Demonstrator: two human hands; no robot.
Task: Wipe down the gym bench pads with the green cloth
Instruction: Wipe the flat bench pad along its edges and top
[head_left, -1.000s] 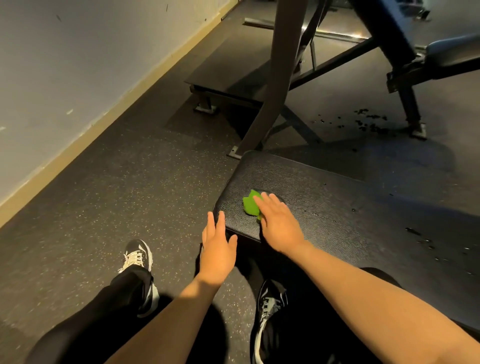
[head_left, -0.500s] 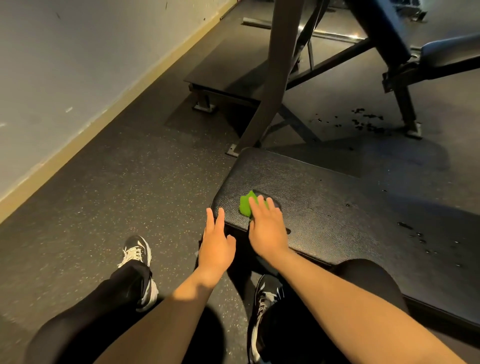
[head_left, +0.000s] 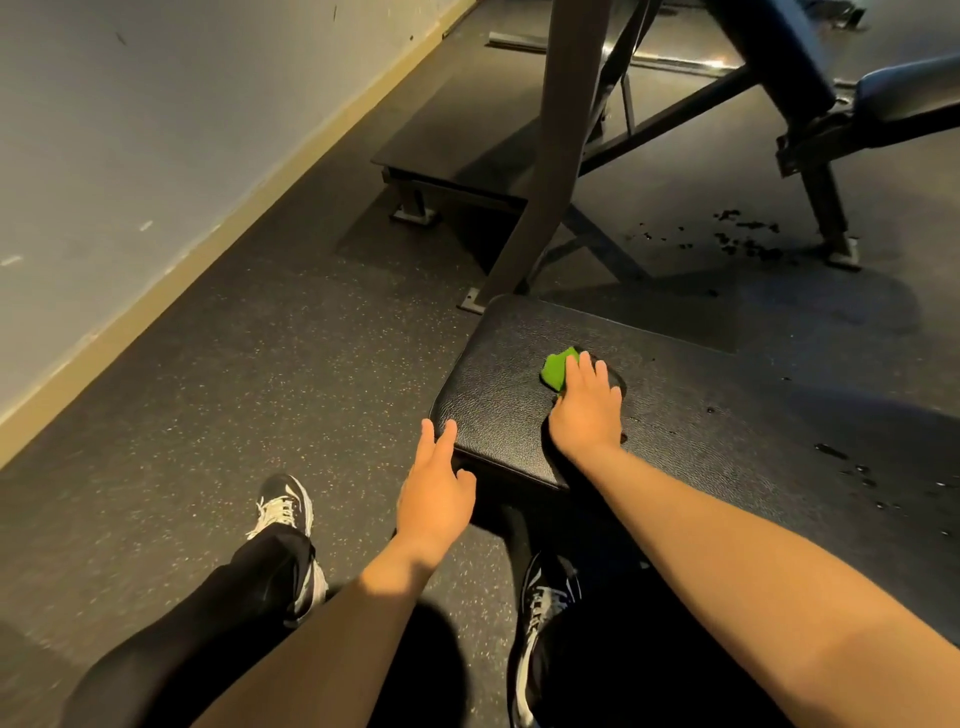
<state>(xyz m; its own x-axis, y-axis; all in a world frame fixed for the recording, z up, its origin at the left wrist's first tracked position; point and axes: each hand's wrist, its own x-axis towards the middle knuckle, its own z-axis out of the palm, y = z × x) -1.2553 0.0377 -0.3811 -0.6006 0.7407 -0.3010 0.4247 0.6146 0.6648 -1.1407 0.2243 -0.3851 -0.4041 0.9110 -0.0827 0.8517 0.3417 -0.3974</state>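
A black padded gym bench (head_left: 727, 405) stretches from the centre to the right edge. The small green cloth (head_left: 557, 368) lies on its left end, mostly covered by my right hand (head_left: 587, 410), which presses flat on it with straight fingers. My left hand (head_left: 434, 493) hovers at the pad's near left corner, fingers straight, its fingertips touching the pad's edge. Dark wet spots dot the pad to the right of my right hand.
A steel rack upright (head_left: 545, 156) and its braces rise just behind the bench end. A second bench (head_left: 909, 104) stands at the back right, with dark drops on the rubber floor beneath. The wall (head_left: 156, 130) runs along the left. My legs and shoes are below.
My right hand has slid the green cloth farther onto the pad, away from the near edge. My left hand has stayed at the pad's corner.
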